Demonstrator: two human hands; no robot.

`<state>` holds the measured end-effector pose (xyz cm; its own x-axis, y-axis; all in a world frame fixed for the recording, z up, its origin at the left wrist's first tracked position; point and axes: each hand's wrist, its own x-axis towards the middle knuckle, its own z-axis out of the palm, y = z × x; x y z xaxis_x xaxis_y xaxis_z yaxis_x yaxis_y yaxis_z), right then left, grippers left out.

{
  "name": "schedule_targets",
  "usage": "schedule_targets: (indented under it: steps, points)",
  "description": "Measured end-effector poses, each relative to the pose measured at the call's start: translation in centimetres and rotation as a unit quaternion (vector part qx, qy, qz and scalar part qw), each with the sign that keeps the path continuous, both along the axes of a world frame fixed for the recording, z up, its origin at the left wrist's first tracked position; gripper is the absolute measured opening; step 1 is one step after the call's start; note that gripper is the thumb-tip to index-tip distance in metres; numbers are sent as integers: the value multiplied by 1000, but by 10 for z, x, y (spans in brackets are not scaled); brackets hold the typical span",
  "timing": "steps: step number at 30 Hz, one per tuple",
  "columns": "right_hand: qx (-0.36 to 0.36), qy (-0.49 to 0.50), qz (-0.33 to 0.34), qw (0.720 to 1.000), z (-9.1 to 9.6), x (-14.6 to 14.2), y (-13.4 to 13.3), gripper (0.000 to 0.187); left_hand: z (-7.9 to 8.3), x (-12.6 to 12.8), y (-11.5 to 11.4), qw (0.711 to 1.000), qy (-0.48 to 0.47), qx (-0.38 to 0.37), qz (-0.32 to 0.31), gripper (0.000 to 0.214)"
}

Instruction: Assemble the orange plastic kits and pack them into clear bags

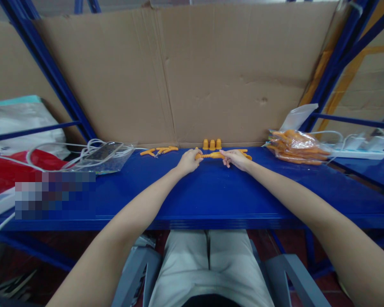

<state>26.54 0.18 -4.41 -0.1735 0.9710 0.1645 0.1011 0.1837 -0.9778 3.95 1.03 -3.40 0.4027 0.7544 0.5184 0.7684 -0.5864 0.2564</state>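
My left hand is closed on the left end of a yellow-orange ridged plastic piece, held level just above the tabletop. My right hand pinches the same piece near its right end. Between the hands, the left stretch looks twisted or ribbed and the right stretch smoother; its exact kind I cannot make out. Behind it, three yellow-orange cup-shaped parts stand in a row. Several yellow-orange branched parts lie left of my left hand. More orange pieces show behind my right hand, partly hidden.
The blue tabletop ends at the back against a cardboard panel. To the right lie a clear bag of orange parts and a white power strip. A phone, white cables and a red bag are left.
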Motion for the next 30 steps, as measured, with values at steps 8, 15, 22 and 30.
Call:
schedule_targets:
  steps: [8, 15, 22, 30]
  points:
    - [-32, -8, -22, 999, 1, -2, 0, 46, 3, 2, -6, 999, -7, 40, -12, 17]
    - [-5, 60, 43, 997, 1, 0, 1, 15, 2, 0, 3, 999, -29, -23, 6, 13]
    - [-8, 44, 31, 999, -2, 5, 3, 24, 2, -1, 1, 1000, -22, -10, 2, 14]
    - [-40, 22, 14, 999, 1, 2, 2, 37, 4, 2, -4, 1000, -7, 28, -4, 16]
